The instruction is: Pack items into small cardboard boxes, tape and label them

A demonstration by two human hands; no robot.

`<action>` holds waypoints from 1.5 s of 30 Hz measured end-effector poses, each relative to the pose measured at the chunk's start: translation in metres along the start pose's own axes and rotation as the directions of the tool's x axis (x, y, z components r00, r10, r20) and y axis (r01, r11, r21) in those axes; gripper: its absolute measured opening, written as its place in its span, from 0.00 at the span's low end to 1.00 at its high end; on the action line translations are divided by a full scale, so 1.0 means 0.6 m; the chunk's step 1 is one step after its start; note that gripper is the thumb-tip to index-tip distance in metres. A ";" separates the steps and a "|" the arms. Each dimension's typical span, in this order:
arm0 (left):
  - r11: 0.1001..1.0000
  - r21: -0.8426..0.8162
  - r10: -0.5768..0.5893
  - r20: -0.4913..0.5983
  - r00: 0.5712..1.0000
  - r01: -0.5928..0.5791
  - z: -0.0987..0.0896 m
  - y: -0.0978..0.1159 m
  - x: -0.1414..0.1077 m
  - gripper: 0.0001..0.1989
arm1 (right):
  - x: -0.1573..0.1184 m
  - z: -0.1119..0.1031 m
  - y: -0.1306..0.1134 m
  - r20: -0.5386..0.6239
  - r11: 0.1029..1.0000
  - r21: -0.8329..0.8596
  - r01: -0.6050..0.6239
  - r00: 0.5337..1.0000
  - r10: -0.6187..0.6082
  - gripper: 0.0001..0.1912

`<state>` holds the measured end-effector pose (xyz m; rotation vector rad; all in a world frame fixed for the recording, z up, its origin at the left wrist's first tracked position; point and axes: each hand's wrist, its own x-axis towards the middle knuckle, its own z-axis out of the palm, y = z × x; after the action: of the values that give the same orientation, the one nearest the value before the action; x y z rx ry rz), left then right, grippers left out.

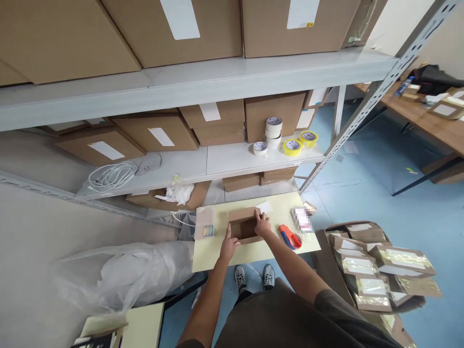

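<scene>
A small open cardboard box (243,228) lies on a pale yellow table (213,256), its inside showing from above. At its left end, my left hand (229,245) grips the wall near the front corner. My right hand (261,224) holds the right end, fingers over the edge. Right of the box lies a red and blue tape dispenser (290,237). A clear plastic bag (205,224) with a small printed picture lies at the table's left side. A white paper (264,207) sits behind the box, and a pile of labels (302,219) lies at the right edge.
Behind the table stands a metal shelf (203,82) with large cartons, white tape rolls (273,128), yellow tape rolls (292,147) and a coiled cable (113,176). A big carton of taped parcels (366,270) stands on the right floor. Wrapped plastic (145,270) bulges at left.
</scene>
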<state>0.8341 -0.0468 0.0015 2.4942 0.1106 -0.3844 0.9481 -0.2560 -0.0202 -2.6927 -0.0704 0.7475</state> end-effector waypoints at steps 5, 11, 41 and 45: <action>0.989 0.043 -0.145 0.049 0.988 0.143 0.006 0.011 0.005 0.07 | 0.022 0.005 0.008 0.008 0.997 0.065 -0.039 0.999 0.039 0.40; 0.989 -0.005 -0.150 0.035 0.988 0.151 0.000 0.016 0.008 0.07 | 0.017 -0.002 0.002 -0.024 0.989 0.123 -0.076 0.997 0.080 0.34; 0.808 -0.502 -0.437 -0.159 0.885 0.309 -0.102 -0.412 0.093 0.39 | 0.086 0.255 -0.387 0.047 0.962 0.271 0.039 0.997 -0.054 0.40; 0.748 -0.549 -0.440 0.011 0.898 0.373 -0.111 -0.475 0.105 0.31 | 0.095 0.304 -0.418 0.055 0.961 0.276 0.030 0.997 -0.046 0.45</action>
<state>0.8632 0.2232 -0.1250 1.9065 0.7276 -0.3209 0.9152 0.0448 -0.1095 -2.3987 -0.0302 0.7666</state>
